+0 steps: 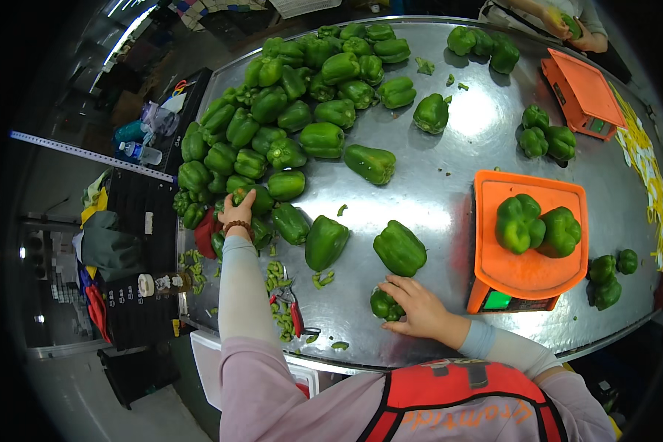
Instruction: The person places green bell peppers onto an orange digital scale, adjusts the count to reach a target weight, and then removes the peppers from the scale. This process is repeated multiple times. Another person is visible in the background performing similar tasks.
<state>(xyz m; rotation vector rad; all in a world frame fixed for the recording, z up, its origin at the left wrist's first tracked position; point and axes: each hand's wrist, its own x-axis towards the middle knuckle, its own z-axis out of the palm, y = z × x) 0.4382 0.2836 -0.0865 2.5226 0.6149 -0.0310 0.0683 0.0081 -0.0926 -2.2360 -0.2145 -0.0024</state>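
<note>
My left hand reaches into the near edge of a large heap of green bell peppers, its fingers on one pepper. Whether it grips that pepper firmly is hard to see. My right hand is closed around a small green pepper on the metal table. Just beyond it lies a bigger pepper, and another sits between my hands. Two peppers rest on the pan of an orange scale to the right. Red-handled pruning shears lie among cut stems.
A second orange scale stands at the far right, beside yellow-and-white strips. Small pepper groups sit near both scales. Across the table, another person's hands hold a pepper. A jar lies at the left edge.
</note>
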